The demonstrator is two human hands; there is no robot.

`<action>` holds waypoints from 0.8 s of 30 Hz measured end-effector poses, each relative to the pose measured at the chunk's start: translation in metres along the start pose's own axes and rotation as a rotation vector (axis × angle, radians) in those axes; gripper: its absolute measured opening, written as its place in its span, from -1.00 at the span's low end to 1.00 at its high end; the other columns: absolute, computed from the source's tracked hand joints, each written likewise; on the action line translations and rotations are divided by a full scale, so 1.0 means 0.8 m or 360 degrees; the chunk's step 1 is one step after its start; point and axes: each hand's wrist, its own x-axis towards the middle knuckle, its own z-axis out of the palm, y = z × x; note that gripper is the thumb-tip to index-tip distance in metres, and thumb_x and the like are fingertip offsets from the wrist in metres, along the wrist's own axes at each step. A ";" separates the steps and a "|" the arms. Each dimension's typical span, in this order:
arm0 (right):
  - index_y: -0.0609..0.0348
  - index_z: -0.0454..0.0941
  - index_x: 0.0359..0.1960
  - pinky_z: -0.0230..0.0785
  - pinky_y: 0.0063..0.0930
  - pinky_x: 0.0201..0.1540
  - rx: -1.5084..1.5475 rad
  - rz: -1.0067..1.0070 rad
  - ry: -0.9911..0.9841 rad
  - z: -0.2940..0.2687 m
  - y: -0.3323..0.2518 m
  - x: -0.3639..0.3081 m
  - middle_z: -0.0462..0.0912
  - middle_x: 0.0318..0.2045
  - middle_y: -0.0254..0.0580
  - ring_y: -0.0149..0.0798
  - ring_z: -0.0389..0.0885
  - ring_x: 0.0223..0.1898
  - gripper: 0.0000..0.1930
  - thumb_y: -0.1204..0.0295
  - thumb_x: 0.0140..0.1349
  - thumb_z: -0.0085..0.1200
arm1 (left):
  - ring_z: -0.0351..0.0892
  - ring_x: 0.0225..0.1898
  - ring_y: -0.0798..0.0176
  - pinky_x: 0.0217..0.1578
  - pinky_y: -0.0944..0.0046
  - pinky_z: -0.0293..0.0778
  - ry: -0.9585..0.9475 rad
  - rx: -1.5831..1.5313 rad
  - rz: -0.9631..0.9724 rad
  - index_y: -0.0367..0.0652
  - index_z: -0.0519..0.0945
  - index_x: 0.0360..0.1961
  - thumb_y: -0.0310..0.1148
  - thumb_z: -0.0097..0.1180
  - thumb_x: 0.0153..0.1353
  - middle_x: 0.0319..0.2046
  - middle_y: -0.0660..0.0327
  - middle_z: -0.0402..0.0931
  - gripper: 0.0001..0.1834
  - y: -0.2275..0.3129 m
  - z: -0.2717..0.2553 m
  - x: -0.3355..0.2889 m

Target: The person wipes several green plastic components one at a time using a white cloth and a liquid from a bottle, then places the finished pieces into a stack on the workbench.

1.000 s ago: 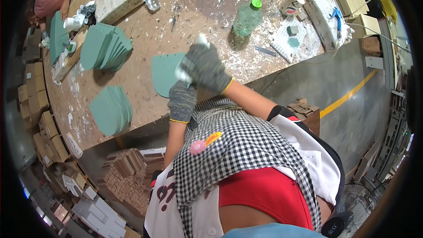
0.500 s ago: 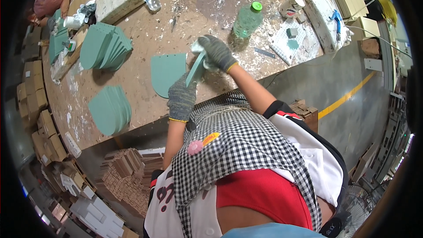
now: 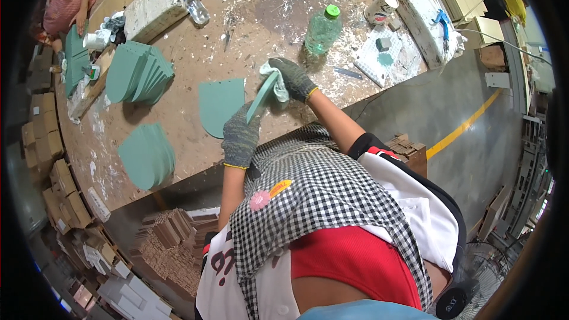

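Observation:
My left hand [image 3: 240,137], in a grey knit glove, grips a green round-ended panel [image 3: 262,96] by its near end and holds it tilted on edge above the table. My right hand [image 3: 293,77], gloved the same way, is closed on a white cloth [image 3: 280,90] and presses it to the panel's far end. The right fingertips are partly hidden by the cloth. Just left of the held piece, a single green panel [image 3: 221,106] lies flat. Farther left are a fanned stack of green panels [image 3: 127,74] and a neater stack [image 3: 145,157] near the table edge.
A green-capped bottle [image 3: 323,32], a paper cup [image 3: 381,9] and a metal ruler [image 3: 348,73] are on the worktable [image 3: 249,24]. A small clear bottle [image 3: 196,10] lies by a white-stained block [image 3: 155,9]. Another person's arm [image 3: 85,0] reaches in at far left.
The view has shifted slightly. More of the white cloth now hangs below my right hand, along the panel's side. Both hands keep their hold.

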 end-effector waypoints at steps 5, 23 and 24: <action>0.21 0.57 0.05 0.38 -0.22 0.22 -0.0185 -0.0001 0.0044 -0.005 0.023 -0.010 0.60 0.02 0.14 0.05 0.58 0.07 -0.61 0.27 0.24 0.13 | 0.61 0.07 0.17 0.10 0.21 0.51 0.0003 -0.0645 0.0171 -0.28 0.52 0.23 -0.43 0.38 0.14 0.07 0.04 0.62 -0.40 -0.047 -0.013 -0.012; 0.03 0.58 0.14 0.19 0.08 0.38 -0.1161 -0.0323 0.0533 0.022 -0.099 -0.025 0.58 0.21 -0.06 0.00 0.42 0.34 -0.55 0.02 0.49 -0.17 | 0.71 -0.27 -0.04 -0.18 0.09 0.56 0.0373 -0.0146 0.0174 -0.27 0.67 0.02 -0.38 0.27 0.19 -0.24 -0.05 0.72 -0.63 0.013 0.035 0.017; 0.01 0.56 0.18 0.12 0.09 0.42 -0.1292 -0.0463 0.0449 0.040 -0.112 -0.036 0.54 0.25 -0.06 -0.01 0.32 0.41 -0.52 -0.01 0.49 -0.19 | 0.69 -0.29 -0.07 -0.22 0.08 0.55 0.0215 0.0113 0.0119 -0.26 0.68 -0.02 -0.35 0.28 0.18 -0.27 -0.05 0.71 -0.65 -0.003 0.038 0.023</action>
